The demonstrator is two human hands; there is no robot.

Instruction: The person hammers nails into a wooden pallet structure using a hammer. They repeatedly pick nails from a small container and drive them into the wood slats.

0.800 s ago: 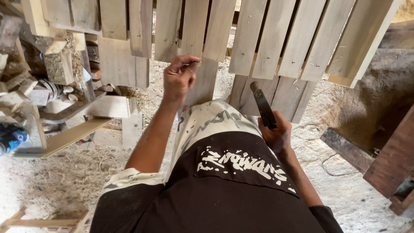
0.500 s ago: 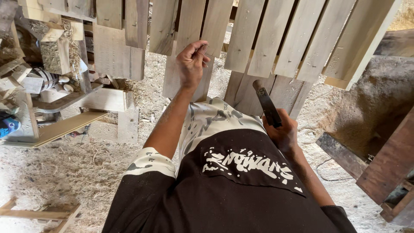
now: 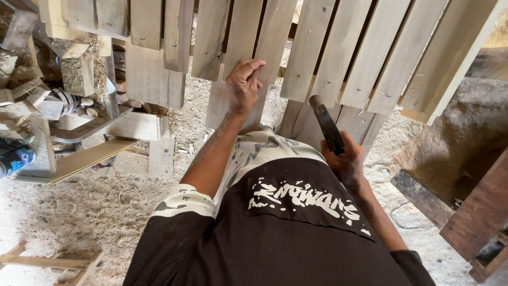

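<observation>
My left hand (image 3: 242, 85) is raised in front of a pale wooden slat panel (image 3: 317, 50), fingers pinched together near the lower end of one slat; something small may sit between the fingertips but I cannot make it out. My right hand (image 3: 344, 159) grips a dark hammer (image 3: 325, 122) by its handle, with the head pointing up toward the slats' lower ends. My dark shirt with a white print fills the lower middle of the view.
Offcuts and wood blocks (image 3: 74, 69) pile up at the left, with a flat board (image 3: 87, 159) lying below them. Sawdust covers the floor (image 3: 79, 212). A dark reddish plank (image 3: 476, 212) leans at the right. A small wooden frame (image 3: 47, 262) lies bottom left.
My left hand has risen from lower on the slat toward its end and stays pinched. The hammer hand has barely moved. The view shifted slightly.
</observation>
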